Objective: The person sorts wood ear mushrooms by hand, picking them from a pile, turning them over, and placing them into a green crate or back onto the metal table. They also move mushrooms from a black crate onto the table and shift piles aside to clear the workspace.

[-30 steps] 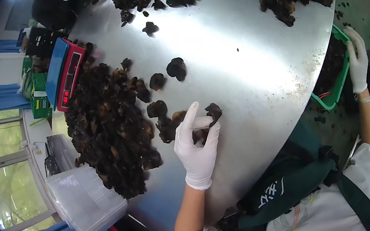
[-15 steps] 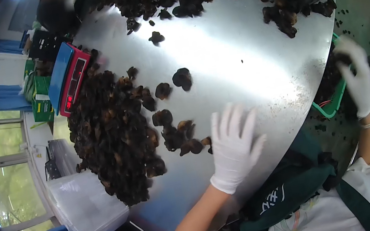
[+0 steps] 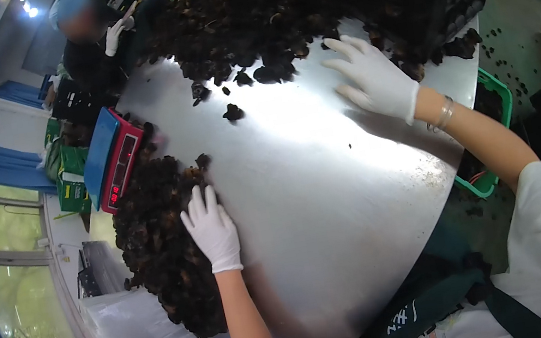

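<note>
My left hand (image 3: 211,229), in a white glove, lies at the right edge of a pile of dark, curled wood ear mushrooms (image 3: 164,258). Its fingers are stretched out against the pieces. My right hand (image 3: 375,76), also gloved, is over the metal table (image 3: 308,220) with fingers spread and nothing held. Its fingertips are close to the front edge of a much larger mushroom heap (image 3: 300,6) at the far side. A single loose mushroom (image 3: 232,112) lies between the two piles.
A red and blue scale (image 3: 118,158) stands behind the left pile. Clear plastic bags (image 3: 142,334) are stacked at lower left. A green basket (image 3: 480,184) sits below the table's right edge. Across the table, a person in a blue cap (image 3: 71,5) has a gloved hand raised.
My left hand has moved left to the smaller pile, and the loose pieces beside that pile are no longer apart from it. My right hand has moved from the basket to the large heap.
</note>
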A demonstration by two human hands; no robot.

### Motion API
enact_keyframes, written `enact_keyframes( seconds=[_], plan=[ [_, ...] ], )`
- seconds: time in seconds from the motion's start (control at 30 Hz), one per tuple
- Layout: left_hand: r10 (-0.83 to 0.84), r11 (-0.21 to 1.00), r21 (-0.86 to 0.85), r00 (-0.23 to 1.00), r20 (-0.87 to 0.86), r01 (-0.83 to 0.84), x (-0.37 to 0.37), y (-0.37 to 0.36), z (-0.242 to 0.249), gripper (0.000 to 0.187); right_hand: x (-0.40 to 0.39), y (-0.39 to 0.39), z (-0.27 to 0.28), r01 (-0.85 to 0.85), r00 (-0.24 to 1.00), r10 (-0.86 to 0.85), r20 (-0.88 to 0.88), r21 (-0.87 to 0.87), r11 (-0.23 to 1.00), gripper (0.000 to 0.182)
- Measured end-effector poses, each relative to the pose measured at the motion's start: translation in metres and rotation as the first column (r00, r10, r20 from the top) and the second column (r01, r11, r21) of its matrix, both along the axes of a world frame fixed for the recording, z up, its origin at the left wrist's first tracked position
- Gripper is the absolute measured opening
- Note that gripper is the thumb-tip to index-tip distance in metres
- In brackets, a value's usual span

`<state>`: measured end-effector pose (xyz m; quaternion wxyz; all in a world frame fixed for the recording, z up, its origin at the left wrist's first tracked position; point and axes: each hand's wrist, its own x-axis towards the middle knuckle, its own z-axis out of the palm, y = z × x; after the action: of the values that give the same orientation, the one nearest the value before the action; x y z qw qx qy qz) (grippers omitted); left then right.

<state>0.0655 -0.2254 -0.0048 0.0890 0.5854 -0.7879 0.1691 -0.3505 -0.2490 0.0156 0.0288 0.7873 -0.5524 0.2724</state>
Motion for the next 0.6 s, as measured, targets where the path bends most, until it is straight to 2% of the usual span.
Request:
enact_keyframes(
  seconds=[0.1, 0.13, 0.17, 0.27, 0.3, 0.33, 0.4, 0.5, 0.6],
  plan=[
    [0.091, 0.996, -0.010, 0.989, -0.116, -0.093, 0.041, 0.003, -0.005, 0.047, 0.009, -0.046, 0.019, 0.100, 0.986, -0.093, -0.135, 0.040, 0.994, 0.036],
    [0.087, 0.996, -0.006, 0.993, -0.080, -0.088, 0.041, 0.005, -0.004, 0.047, 0.011, -0.053, 0.022, 0.148, 0.974, -0.136, -0.181, 0.055, 0.988, 0.034],
    [0.076, 0.997, 0.001, 0.996, -0.051, -0.076, 0.037, 0.007, -0.003, 0.046, 0.011, -0.053, 0.023, 0.165, 0.957, -0.163, -0.242, -0.010, 0.986, 0.029],
    [0.099, 0.995, 0.030, 0.994, -0.047, -0.098, 0.026, 0.006, -0.003, 0.044, 0.000, -0.038, 0.013, 0.258, 0.908, -0.221, -0.356, 0.061, 0.964, 0.033],
    [0.113, 0.993, 0.024, 0.993, -0.045, -0.112, 0.024, 0.006, -0.004, 0.044, -0.012, -0.034, -0.002, 0.390, 0.851, -0.351, -0.392, 0.023, 0.921, 0.038],
    [0.128, 0.992, 0.017, 0.991, -0.040, -0.127, 0.022, 0.005, -0.005, 0.044, -0.023, -0.029, -0.011, 0.502, 0.819, -0.446, -0.361, 0.074, 0.862, 0.044],
    [0.136, 0.991, 0.003, 0.990, -0.035, -0.136, 0.019, 0.001, -0.007, 0.043, -0.035, -0.023, -0.018, 0.454, 0.833, -0.411, -0.371, 0.034, 0.890, 0.044],
    [0.128, 0.992, 0.013, 0.991, -0.030, -0.128, 0.020, 0.005, -0.008, 0.043, -0.040, -0.009, -0.014, 0.456, 0.853, -0.374, -0.365, 0.168, 0.874, 0.035],
    [0.118, 0.993, 0.014, 0.991, -0.061, -0.118, 0.020, 0.005, -0.006, 0.044, -0.051, 0.017, -0.027, 0.261, 0.945, -0.233, -0.229, 0.104, 0.960, 0.026]
  ],
)
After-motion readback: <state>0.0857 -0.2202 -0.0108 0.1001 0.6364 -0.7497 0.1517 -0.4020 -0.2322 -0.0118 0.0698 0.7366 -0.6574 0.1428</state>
